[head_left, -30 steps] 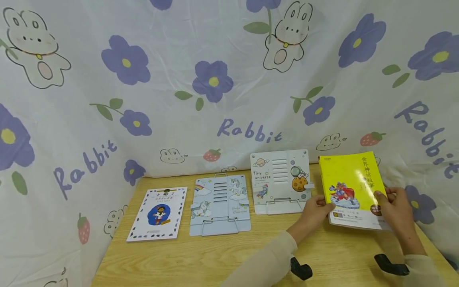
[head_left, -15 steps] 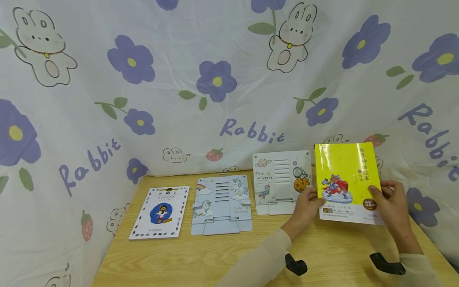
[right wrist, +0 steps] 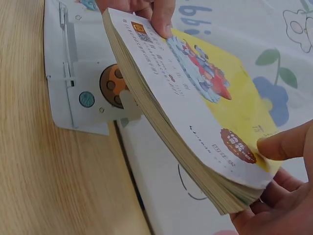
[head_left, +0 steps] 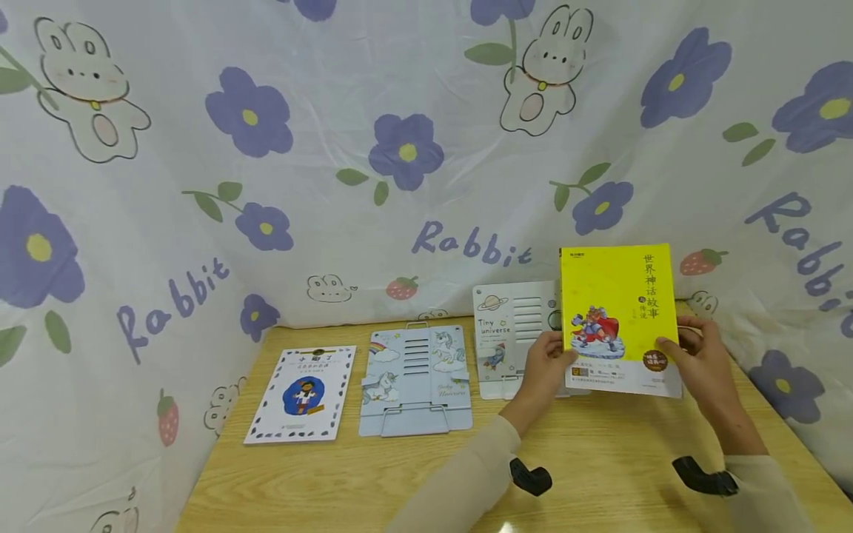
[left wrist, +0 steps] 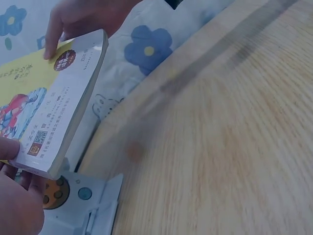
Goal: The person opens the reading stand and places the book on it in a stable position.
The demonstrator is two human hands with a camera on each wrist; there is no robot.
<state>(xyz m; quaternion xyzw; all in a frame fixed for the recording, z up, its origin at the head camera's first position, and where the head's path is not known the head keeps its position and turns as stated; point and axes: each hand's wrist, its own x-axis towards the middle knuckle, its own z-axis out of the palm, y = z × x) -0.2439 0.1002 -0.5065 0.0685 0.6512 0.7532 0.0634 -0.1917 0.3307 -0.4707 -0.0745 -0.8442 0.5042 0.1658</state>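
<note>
A thick paperback book (head_left: 609,296) with a yellow and white cover is held up off the table, its front facing me. My left hand (head_left: 541,370) pinches its lower left edge, thumb on the cover and fingers behind. On the opposite edge my right hand (head_left: 709,370) grips it the same way, as the right wrist view shows with the thumb (right wrist: 283,144) near the round brown badge. Behind the book stands a white book stand (head_left: 496,326) printed "Tiny universe", its right part hidden by the book. In the left wrist view the stand's corner (left wrist: 80,205) shows below the book.
Left of the white stand lies a pale blue unicorn book stand (head_left: 415,381) with a wire ledge. Farther left a thin white book (head_left: 300,396) lies flat. The wooden table (head_left: 320,488) backs onto a cloth (head_left: 320,200) printed with rabbits and flowers.
Both hands have lifted the yellow book and carried it to the left, so it now overlaps the right side of the white stand. The other book and the blue stand stay put.
</note>
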